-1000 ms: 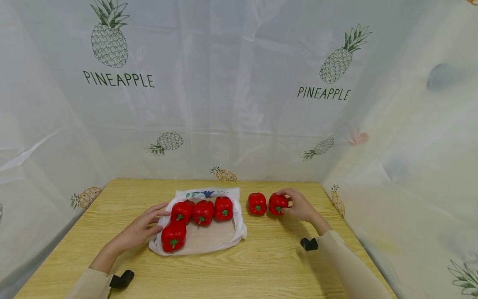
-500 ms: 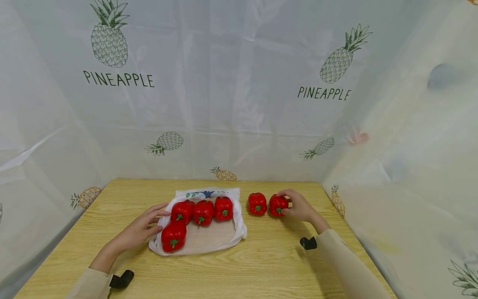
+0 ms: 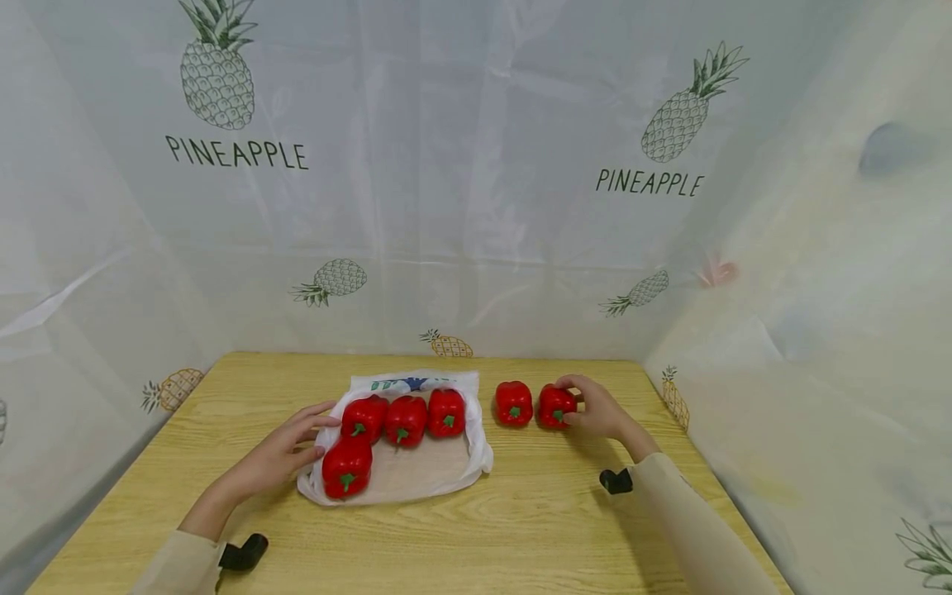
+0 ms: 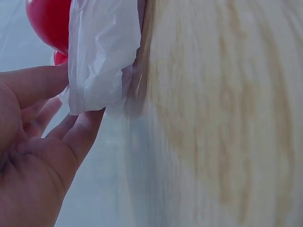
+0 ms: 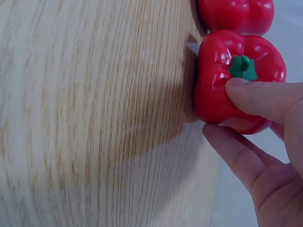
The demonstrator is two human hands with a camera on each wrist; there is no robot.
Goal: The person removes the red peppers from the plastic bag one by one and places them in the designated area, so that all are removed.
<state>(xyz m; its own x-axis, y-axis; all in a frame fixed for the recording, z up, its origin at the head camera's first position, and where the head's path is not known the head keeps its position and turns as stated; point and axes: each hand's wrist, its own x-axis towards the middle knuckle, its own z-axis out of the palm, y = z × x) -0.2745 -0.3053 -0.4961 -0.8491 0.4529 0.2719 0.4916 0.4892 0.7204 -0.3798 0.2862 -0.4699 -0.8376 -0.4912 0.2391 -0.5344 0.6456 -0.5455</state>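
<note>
In the head view, my left hand [image 3: 278, 450] touches the left side of a white plastic bag [image 3: 467, 478] with loosely spread fingers. In the left wrist view, the fingertips are partly hidden by the bag's crumpled edge [image 4: 104, 56]. Several red bell peppers lie in the bag, one [image 3: 346, 468] nearest that hand. To the right, my right hand [image 3: 598, 411] grips a red bell pepper [image 3: 554, 405] standing on the table. The right wrist view shows the thumb beside the pepper's green stem [image 5: 242, 68] and fingers at its side.
Another red bell pepper [image 3: 513, 403] stands between the bag and the gripped one. All rest on a wood-grain table [image 3: 416, 549]. A pale curtain [image 3: 461, 207] printed with pineapples rises behind the table and at both sides.
The head view has tilted very slightly. Both hands, the bag and the peppers keep their places.
</note>
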